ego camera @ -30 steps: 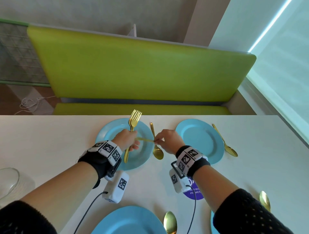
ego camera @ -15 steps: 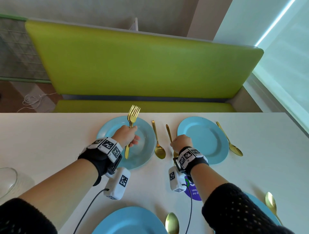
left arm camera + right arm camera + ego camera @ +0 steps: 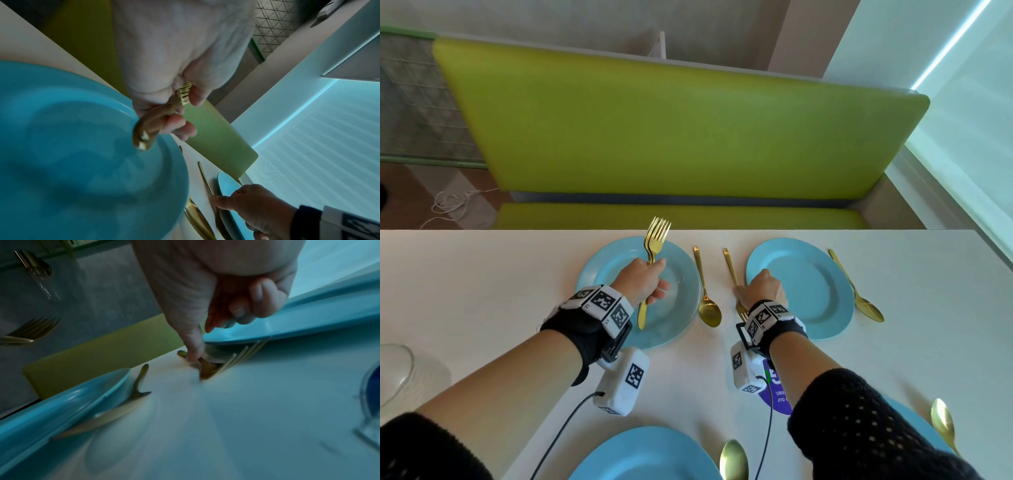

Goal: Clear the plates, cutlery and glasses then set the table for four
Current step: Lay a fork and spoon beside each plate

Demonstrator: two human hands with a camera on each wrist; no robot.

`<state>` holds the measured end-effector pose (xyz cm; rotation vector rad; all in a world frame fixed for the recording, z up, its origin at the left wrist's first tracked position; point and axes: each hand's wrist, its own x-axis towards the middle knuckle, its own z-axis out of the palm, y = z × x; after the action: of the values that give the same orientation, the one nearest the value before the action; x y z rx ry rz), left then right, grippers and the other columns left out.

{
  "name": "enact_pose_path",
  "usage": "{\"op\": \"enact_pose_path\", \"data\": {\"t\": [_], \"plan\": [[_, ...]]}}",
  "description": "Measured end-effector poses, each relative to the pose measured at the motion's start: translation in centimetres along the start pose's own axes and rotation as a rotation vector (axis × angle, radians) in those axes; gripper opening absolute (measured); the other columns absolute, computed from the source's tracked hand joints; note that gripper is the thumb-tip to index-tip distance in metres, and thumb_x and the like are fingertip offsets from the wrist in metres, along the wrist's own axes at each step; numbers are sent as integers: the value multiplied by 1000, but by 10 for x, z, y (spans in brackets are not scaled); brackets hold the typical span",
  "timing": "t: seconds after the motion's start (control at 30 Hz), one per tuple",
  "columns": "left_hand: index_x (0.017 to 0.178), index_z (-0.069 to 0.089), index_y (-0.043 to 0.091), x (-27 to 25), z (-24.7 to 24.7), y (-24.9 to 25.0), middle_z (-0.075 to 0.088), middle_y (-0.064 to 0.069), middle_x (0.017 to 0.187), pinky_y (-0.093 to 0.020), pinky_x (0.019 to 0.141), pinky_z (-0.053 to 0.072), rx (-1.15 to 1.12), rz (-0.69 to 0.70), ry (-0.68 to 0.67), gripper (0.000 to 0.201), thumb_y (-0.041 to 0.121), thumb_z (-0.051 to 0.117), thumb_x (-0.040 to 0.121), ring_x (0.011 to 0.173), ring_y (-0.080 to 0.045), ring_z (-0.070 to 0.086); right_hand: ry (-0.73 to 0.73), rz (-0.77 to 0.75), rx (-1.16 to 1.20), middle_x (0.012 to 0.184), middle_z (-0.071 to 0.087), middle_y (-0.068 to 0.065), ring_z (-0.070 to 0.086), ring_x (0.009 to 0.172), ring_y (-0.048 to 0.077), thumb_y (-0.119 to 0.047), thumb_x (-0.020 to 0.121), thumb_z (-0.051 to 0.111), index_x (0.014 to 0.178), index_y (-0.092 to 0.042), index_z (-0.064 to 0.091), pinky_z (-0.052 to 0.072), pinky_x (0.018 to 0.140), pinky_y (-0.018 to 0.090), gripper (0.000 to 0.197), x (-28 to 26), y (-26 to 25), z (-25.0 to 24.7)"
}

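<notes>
A lime-green bench seat [image 3: 681,130] stands beyond the far edge of the white surface [image 3: 482,267]. A bright window [image 3: 962,102] fills the right; wooden floor [image 3: 400,192] lies far left.

Spoon [image 3: 707,294] and fork [image 3: 733,277] between two far plates [image 3: 599,270] [image 3: 825,291]

looks like a café or diner booth: lime-green padded bench [image 3: 681,130] along the far edge of a white table [image 3: 482,274], round purple sticker [image 3: 779,399] on top.
</notes>
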<state>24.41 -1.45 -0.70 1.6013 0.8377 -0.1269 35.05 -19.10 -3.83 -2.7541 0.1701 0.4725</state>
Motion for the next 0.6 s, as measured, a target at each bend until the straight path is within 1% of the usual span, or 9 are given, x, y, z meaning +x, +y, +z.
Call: {"op": "enact_pose_path", "data": {"t": [0.1,0.27,0.4,0.6], "plan": [[105,48,7,0,1,-1,62,-6,77,-24,50,40,4,-3,3,28,32,38,99,61,-17,54,9,4,4,109,64,10,63,100,30,-30,83,65,113,-9,50,51,79,35,40,2,2,-2],[107,49,5,-2,5,-5,63,-7,77,-25,50,39,2,-16,8,29,31,38,99,59,-17,54,9,4,17,115,62,12,61,105,31,-31,86,63,116,-8,49,50,83,37,41,4,5,-3],[108,49,5,-6,7,-6,64,-8,82,-24,51,40,15,-23,13,30,32,38,99,61,-16,54,14,-14,18,115,63,13,62,105,32,-31,87,63,116,-7,49,50,83,38,40,4,6,-1],[107,48,6,-11,9,-7,64,-7,82,-24,51,40,16,-35,20,29,32,38,99,61,-15,55,10,-25,29,112,63,13,62,102,32,-27,89,59,114,-7,49,50,81,38,34,5,6,0]]}}
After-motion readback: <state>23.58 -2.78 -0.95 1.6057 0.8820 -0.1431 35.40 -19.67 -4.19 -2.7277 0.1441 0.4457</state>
